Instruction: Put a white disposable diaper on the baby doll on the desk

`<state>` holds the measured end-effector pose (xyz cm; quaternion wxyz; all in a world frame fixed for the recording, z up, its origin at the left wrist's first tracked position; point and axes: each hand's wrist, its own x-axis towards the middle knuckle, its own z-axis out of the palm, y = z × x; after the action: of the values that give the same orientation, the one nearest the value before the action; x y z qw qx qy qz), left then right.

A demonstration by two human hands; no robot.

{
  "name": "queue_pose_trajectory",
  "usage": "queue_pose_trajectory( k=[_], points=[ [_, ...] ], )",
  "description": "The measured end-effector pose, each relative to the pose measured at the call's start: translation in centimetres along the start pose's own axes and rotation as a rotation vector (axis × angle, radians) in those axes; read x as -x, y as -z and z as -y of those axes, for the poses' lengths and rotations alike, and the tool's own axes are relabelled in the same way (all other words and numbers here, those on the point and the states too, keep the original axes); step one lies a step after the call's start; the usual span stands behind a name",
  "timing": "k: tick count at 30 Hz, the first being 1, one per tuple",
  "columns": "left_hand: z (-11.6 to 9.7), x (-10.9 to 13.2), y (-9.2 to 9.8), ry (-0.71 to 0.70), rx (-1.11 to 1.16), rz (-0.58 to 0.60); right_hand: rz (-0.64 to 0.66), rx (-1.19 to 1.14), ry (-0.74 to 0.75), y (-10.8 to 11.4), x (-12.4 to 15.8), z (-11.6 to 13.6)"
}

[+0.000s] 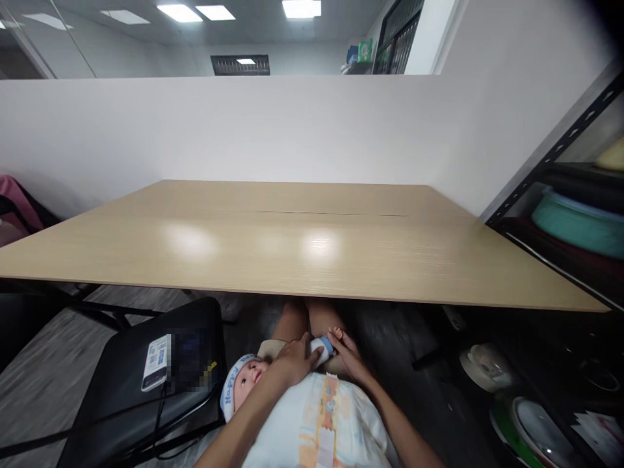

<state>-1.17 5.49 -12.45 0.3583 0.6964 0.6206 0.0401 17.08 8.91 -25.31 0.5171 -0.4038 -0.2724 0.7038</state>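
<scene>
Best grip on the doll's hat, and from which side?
Probably the rounded crown of the lettered hat, from the person's left: it bulges outward there in plain view, while the left forearm crosses close by on the other side.

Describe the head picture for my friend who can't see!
A person's left hand and right hand meet at what looks like a doll's white and blue sleeve. The doll wears a printed hat, a patterned diaper is closest, and a table stands beyond.

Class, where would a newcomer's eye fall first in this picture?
The doll in its lettered cap, low and left of centre, stands out first, then the patterned diaper at the bottom. The broad pale table spanning the middle also draws the eye.
</scene>
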Motion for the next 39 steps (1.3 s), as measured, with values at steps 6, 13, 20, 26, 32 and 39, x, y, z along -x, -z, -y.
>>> queue_pose_trajectory(
  k=[6,13,20,26,32,39],
  points=[
    [-0.19,0.26,0.23,-0.016,0.004,0.0,-0.06,0.014,0.005,0.06,0.01,-0.11],
    [-0.21,0.2,0.24,-0.013,-0.005,-0.008,-0.086,-0.032,-0.004,0.22,-0.09,0.08],
    [-0.04,0.04,-0.02,-0.03,-0.007,-0.018,-0.091,-0.058,-0.013,0.23,-0.02,0.28],
    [0.15,-0.19,-0.13,-0.025,-0.008,-0.009,-0.091,-0.062,-0.007,0.12,0.01,0.33],
    [0.18,-0.11,-0.07,-0.025,-0.003,0.006,-0.105,-0.041,0.018,0.06,-0.2,0.15],
    [0.09,0.02,0.05,-0.053,0.011,0.012,-0.107,0.011,0.044,0.02,-0.12,0.27]
  ],
)
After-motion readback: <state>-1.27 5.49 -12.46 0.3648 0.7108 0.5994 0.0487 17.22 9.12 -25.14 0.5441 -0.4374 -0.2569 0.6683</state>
